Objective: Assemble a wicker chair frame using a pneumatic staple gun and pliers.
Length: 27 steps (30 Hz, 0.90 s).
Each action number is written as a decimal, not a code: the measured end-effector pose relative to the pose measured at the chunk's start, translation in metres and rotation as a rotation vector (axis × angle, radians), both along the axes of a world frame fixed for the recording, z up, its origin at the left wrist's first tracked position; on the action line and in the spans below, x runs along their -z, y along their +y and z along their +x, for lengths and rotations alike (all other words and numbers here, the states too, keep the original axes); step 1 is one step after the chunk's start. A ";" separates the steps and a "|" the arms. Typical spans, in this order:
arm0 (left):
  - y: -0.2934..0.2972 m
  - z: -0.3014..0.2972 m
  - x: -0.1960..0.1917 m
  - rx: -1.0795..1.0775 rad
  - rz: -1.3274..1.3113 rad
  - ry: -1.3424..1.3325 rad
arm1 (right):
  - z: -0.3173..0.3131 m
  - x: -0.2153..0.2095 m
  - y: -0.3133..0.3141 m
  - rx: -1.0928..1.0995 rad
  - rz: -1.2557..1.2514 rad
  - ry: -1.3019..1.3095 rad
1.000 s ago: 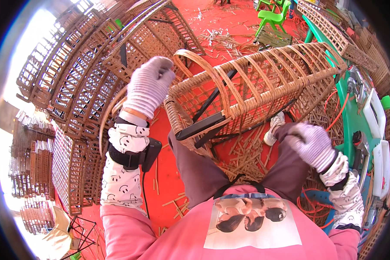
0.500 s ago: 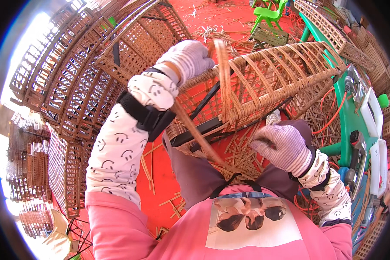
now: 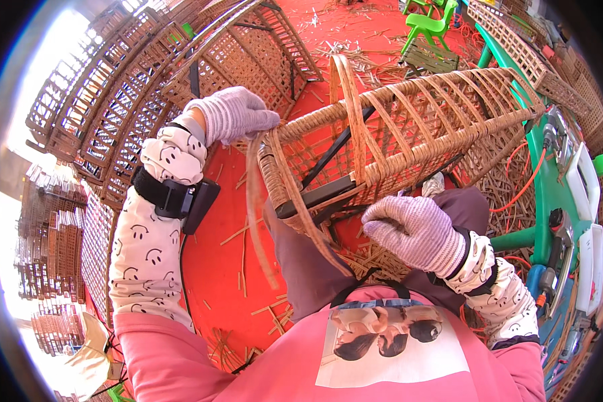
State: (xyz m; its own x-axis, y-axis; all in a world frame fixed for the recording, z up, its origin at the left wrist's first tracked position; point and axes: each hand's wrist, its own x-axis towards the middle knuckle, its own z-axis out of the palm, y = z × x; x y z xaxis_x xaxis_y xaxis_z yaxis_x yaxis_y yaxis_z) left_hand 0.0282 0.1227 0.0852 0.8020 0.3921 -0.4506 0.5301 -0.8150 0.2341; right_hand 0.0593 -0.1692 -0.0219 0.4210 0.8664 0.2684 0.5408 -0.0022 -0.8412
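While our left arm bends up from 7 o'clock, our left hand (image 3: 234,116) lies palm-down toward 11 o'clock, its fingers pinched together on a thin strip (image 3: 251,191) at the near-left corner of a woven basket (image 3: 403,155). Our right hand (image 3: 412,231) rests curled near 4 o'clock, just below the basket's long rim; its fingers fold inward, and we cannot tell whether they close on anything. The basket slants from the middle toward 2 o'clock, above our knees.

Red floor (image 3: 214,268) spreads around us, littered with flat tan offcuts (image 3: 275,316). A green surface (image 3: 541,214) runs along 3 o'clock, a green chair (image 3: 429,25) stands at 1 o'clock, and openwork brown frames (image 3: 124,94) stack up at 10 o'clock.

Striped, pale-purple knit gloves cover our hands. Tightly wrapped, ropy cane rounds the basket's rims; its side is an open lattice, and a smooth black bar (image 3: 325,192) crosses its near end. The strip hangs in a loose, blurred curve.
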 end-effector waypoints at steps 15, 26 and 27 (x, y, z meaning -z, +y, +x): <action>-0.052 -0.030 0.043 0.408 -0.094 -0.481 | -0.004 0.008 0.025 0.001 -0.276 0.411; 0.005 -0.091 0.047 0.153 0.641 -0.430 | -0.017 -0.019 0.010 -0.047 0.201 0.925; 0.004 -0.087 0.050 0.100 0.501 -0.454 | -0.013 -0.020 0.008 -0.012 0.289 0.975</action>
State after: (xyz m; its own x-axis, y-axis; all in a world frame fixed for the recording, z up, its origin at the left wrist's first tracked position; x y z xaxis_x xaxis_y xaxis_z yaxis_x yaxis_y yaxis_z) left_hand -0.0593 0.1264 0.0353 0.9119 0.3798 0.1556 0.3849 -0.9229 -0.0033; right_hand 0.0461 -0.1612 -0.0023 0.5596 0.8286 0.0127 -0.3826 0.2719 -0.8830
